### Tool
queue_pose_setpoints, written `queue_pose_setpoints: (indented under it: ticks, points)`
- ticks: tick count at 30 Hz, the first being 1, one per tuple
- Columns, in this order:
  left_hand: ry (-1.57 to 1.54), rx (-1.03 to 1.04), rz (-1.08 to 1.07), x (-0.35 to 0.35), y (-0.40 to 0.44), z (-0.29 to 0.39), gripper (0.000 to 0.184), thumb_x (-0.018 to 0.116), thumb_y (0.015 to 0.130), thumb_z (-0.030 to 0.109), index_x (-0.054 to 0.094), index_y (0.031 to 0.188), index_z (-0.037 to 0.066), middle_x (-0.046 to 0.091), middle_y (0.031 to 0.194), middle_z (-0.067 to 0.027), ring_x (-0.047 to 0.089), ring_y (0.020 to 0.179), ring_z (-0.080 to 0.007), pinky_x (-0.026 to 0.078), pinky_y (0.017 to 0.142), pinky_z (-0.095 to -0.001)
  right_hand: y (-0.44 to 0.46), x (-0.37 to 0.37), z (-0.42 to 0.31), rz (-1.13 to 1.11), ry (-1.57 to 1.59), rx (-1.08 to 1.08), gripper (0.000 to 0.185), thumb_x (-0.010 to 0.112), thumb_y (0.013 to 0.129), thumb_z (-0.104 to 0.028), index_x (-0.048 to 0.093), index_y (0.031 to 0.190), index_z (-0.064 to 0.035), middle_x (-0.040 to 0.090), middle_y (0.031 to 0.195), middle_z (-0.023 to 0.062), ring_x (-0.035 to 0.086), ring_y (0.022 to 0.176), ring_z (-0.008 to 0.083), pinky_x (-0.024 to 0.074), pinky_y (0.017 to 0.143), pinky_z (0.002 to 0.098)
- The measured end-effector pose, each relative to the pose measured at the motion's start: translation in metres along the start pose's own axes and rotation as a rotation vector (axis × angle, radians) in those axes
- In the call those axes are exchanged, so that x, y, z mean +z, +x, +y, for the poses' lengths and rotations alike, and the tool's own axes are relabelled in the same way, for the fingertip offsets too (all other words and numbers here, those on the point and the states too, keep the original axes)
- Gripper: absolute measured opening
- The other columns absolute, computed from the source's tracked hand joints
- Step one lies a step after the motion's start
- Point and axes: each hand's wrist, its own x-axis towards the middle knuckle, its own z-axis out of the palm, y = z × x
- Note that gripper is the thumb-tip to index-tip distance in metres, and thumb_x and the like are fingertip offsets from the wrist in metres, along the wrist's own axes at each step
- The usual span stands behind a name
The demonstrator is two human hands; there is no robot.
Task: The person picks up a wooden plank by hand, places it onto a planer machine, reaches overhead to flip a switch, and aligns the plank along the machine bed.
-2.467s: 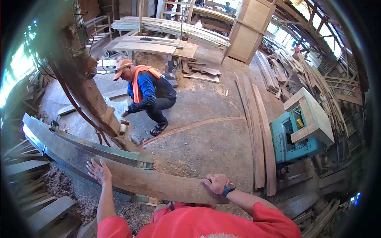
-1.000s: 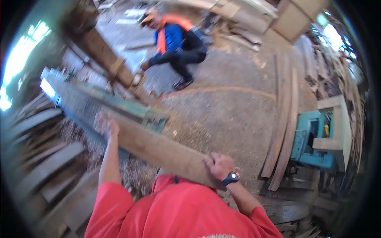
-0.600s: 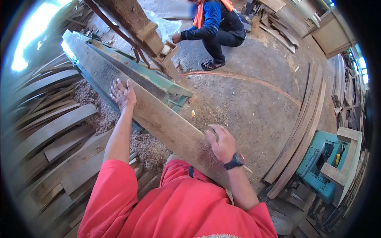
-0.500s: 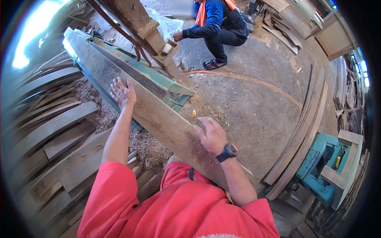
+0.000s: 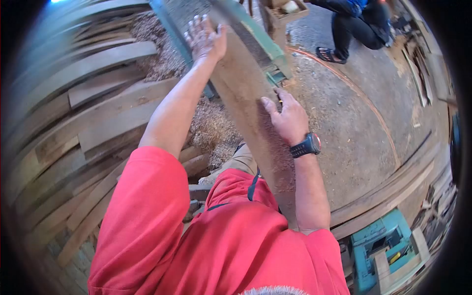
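A long wooden plank (image 5: 241, 93) runs from the green machine bed (image 5: 268, 42) toward my body, with reddish-brown sawdust strewn over its near part. My left hand (image 5: 206, 42) lies flat on the plank's far part, fingers spread and dusty. Beside the plank's right edge is my right hand (image 5: 290, 117), thumb and fingers apart and nothing held; whether it touches the wood I cannot tell. A black watch (image 5: 307, 145) is on that wrist. The plank's near end is partly hidden behind my right arm and shirt.
Stacked boards (image 5: 108, 88) fill the left side, with wood shavings (image 5: 214, 130) beside the machine. Another person (image 5: 349, 29) crouches at upper right. An orange cable (image 5: 364, 91) crosses the floor. Long boards (image 5: 388, 189) and a teal machine (image 5: 378, 241) lie at lower right.
The view has turned, so the machine and crouching person sit higher in it. My left hand stays flat on the plank; my right hand stays by its edge, fingers still apart.
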Motion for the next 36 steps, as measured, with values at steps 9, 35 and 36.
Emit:
queue_pose_setpoints:
  ticks: [9,35,36]
  points:
    - [-0.010,0.014,0.053,-0.003,-0.003,0.003,0.083,0.044,0.111,0.064,0.038,0.170,0.006,0.027,0.181,-0.0206,0.018,0.170,-0.0392,0.008,0.137,-0.0590,0.011,0.001,0.007,-0.133,0.068,-0.010,0.074,0.063,0.108,-0.057,0.056,0.153,0.0020,0.072,0.124,0.0390,0.070,0.118,0.0545,0.0552,0.098,0.0581]
    - [-0.002,-0.008,-0.010,-0.010,-0.008,0.008,0.080,0.050,0.111,0.058,0.038,0.169,0.004,0.029,0.179,-0.0216,0.019,0.169,-0.0401,0.010,0.137,-0.0595,0.012,-0.007,0.008,-0.213,0.237,0.008,0.074,0.059,0.112,-0.052,0.051,0.158,0.0057,0.067,0.142,0.0355,0.066,0.131,0.0497,0.0530,0.108,0.0518]
    - [0.003,-0.007,-0.007,-0.010,-0.007,0.008,0.080,0.050,0.111,0.059,0.038,0.168,0.004,0.029,0.179,-0.0216,0.019,0.169,-0.0398,0.010,0.137,-0.0594,0.011,-0.008,0.006,-0.221,0.240,0.012,0.074,0.059,0.112,-0.052,0.051,0.158,0.0057,0.067,0.142,0.0355,0.066,0.131,0.0497,0.0530,0.108,0.0518]
